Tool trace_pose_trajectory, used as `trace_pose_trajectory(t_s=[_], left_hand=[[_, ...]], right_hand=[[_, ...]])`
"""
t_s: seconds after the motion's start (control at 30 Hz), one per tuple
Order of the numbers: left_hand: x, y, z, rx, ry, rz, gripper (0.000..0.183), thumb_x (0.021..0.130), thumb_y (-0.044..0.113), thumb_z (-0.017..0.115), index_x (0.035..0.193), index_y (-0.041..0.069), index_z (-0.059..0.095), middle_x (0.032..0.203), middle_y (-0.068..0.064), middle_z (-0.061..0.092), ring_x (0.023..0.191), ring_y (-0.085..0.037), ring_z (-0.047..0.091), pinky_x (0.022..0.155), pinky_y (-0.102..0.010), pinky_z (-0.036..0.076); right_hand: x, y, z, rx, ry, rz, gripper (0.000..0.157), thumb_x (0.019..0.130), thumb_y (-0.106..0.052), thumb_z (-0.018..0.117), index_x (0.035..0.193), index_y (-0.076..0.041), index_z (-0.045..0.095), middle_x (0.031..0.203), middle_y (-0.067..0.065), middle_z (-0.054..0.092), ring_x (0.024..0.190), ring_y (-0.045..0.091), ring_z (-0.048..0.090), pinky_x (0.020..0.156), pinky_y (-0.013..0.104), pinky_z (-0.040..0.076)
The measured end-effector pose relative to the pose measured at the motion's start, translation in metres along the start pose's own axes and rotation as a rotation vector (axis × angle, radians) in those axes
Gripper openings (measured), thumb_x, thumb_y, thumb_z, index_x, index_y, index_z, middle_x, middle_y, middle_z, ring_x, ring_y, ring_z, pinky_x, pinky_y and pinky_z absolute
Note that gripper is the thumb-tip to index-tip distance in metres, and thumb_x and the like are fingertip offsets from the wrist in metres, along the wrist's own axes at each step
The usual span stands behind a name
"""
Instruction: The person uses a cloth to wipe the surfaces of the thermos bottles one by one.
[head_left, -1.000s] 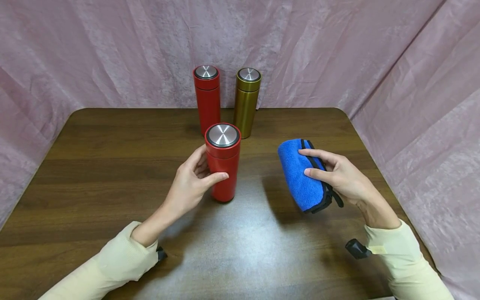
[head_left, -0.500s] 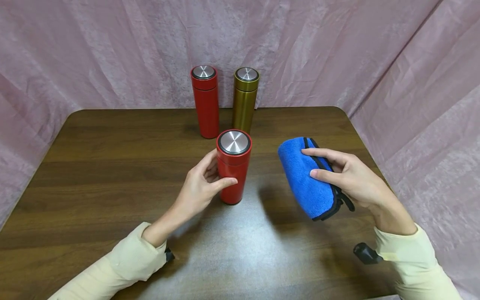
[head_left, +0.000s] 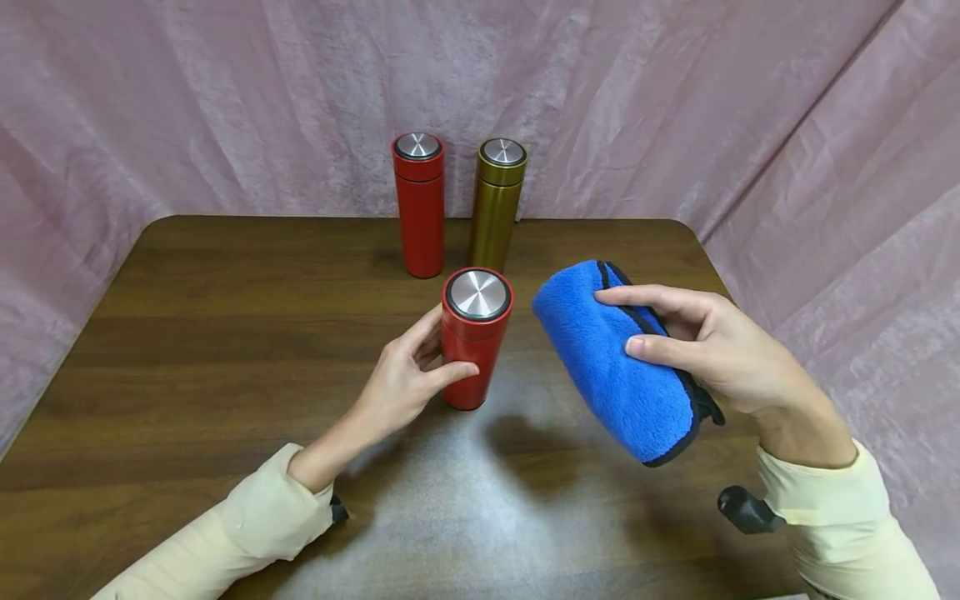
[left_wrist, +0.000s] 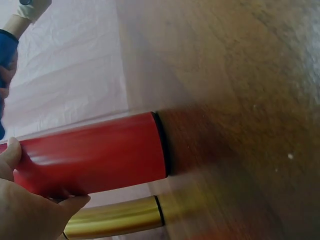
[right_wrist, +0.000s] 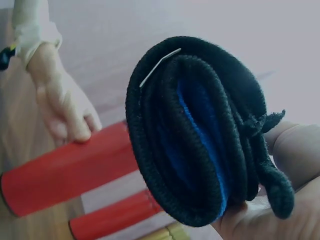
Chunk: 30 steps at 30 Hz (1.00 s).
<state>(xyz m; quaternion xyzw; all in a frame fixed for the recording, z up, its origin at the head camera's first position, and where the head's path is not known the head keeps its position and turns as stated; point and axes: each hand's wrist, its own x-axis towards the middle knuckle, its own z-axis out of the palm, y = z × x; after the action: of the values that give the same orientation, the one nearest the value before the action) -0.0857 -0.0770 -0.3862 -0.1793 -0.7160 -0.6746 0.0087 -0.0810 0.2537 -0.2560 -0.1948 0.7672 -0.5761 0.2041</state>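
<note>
Two grips we see: at frame centre, the left hand (head_left: 401,379) curls half-open fingers round the nearer red bottle (head_left: 482,342); right of centre, the right hand (head_left: 723,354) pinches a rolled blue cloth (head_left: 600,358), a holding step, we judge, calling next for steadiness.

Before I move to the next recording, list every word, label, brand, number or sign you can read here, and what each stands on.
None: no text can be read in any view.
Front red bottle, back red bottle, gold bottle: no lettering on what shows of them.
Blue towel: no writing shows; a thin pale strip at its rolled end, perhaps a tag, shows nothing readable.
</note>
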Motion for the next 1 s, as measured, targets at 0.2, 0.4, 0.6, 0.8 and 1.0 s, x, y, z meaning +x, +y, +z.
trace_pose_trajectory(t_s=[0.2,0.4,0.6,0.8,1.0], left_hand=[[0.002,-0.001,-0.004,-0.002,-0.031,-0.003,0.083,0.082,-0.011,0.081,0.154,-0.004,0.041,0.144,-0.020,0.058,0.126,-0.033,0.062,0.104,-0.042,0.052],[0.003,-0.001,-0.006,-0.002,-0.056,0.002,0.081,0.084,-0.011,0.080,0.155,-0.005,0.040,0.144,-0.022,0.058,0.128,-0.035,0.060,0.105,-0.041,0.051],[0.004,0.000,-0.008,0.042,-0.072,-0.007,0.081,0.085,-0.006,0.081,0.156,-0.001,0.041,0.147,-0.017,0.056,0.133,-0.029,0.057,0.108,-0.039,0.049],[0.004,-0.001,-0.008,0.047,-0.070,-0.005,0.080,0.084,-0.007,0.081,0.154,-0.004,0.042,0.146,-0.019,0.056,0.130,-0.031,0.059,0.107,-0.039,0.050],[0.003,0.002,-0.007,0.052,-0.061,-0.008,0.081,0.084,-0.007,0.082,0.154,-0.005,0.042,0.145,-0.020,0.057,0.128,-0.031,0.060,0.105,-0.035,0.051]], right_hand=[[0.008,-0.018,0.008,-0.028,-0.022,-0.029,0.044,0.102,-0.002,0.061,0.145,-0.015,0.061,0.140,0.023,0.055,0.112,0.038,0.066,0.083,0.049,0.062],[0.028,-0.030,0.018,-0.045,-0.085,-0.024,0.044,0.101,-0.007,0.065,0.144,-0.018,0.063,0.140,0.019,0.057,0.115,0.041,0.063,0.086,0.051,0.061],[0.054,-0.038,0.022,-0.089,-0.077,0.000,0.043,0.098,-0.014,0.071,0.141,-0.020,0.066,0.137,0.015,0.061,0.115,0.038,0.064,0.087,0.049,0.061],[0.067,-0.047,0.014,-0.169,-0.050,0.057,0.044,0.098,-0.019,0.073,0.142,-0.019,0.066,0.135,0.016,0.063,0.109,0.035,0.066,0.086,0.043,0.061],[0.062,-0.052,0.004,-0.314,-0.044,0.102,0.045,0.098,-0.026,0.074,0.142,-0.024,0.065,0.134,0.012,0.064,0.104,0.031,0.068,0.083,0.039,0.061]])
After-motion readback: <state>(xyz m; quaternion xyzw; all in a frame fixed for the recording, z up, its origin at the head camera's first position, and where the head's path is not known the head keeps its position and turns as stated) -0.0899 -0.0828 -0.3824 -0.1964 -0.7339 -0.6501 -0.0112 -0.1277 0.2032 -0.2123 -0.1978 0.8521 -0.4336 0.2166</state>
